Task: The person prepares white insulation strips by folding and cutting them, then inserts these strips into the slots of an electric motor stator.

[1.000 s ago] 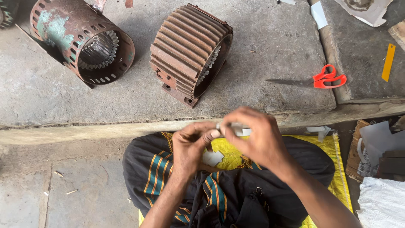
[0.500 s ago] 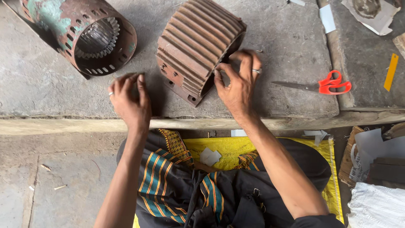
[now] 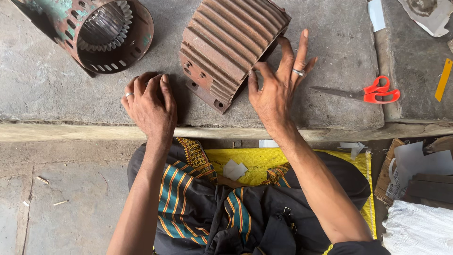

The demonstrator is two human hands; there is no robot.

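A rusty ribbed motor housing [image 3: 226, 45] lies on its side on the concrete slab [image 3: 325, 111]. My right hand [image 3: 278, 85] rests against its right open end, fingers spread, a ring on one finger. My left hand [image 3: 148, 104] lies on the slab just left of the housing, fingers curled loosely, holding nothing that I can see. A small white paper piece [image 3: 234, 169] lies on the yellow cloth [image 3: 264, 158] in my lap.
A second rusty cylindrical housing with inner slots [image 3: 101, 33] lies at the back left. Red-handled scissors [image 3: 368, 92] lie on the slab to the right. A yellow strip [image 3: 442, 79], white paper scraps [image 3: 376, 14], cardboard and a white sack [image 3: 417, 229] are at the right.
Both hands rose from my lap, where they held a small piece, to the slab. The right hand moved to the ribbed housing's end; the left settled beside it.
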